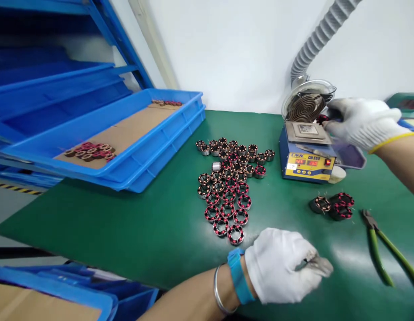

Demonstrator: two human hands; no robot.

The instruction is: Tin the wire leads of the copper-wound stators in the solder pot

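coils point(227, 183) are lying clustered mid-surface, seemingly waiting; three more point(334, 206) are sitting apart near the solder pot point(307, 154). right hand point(362, 121) is grasping one coil point(322, 119) over the pot; left hand point(280, 265) is pinching something small, blurred.

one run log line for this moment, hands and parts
left hand: fingers pinched, contents unclear | right hand: at blue solder pot | copper-wound stator rings: clustered on green mat

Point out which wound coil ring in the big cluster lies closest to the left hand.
The ring at the cluster's near tip, just beyond the gloved left hand; every other ring sits farther back.
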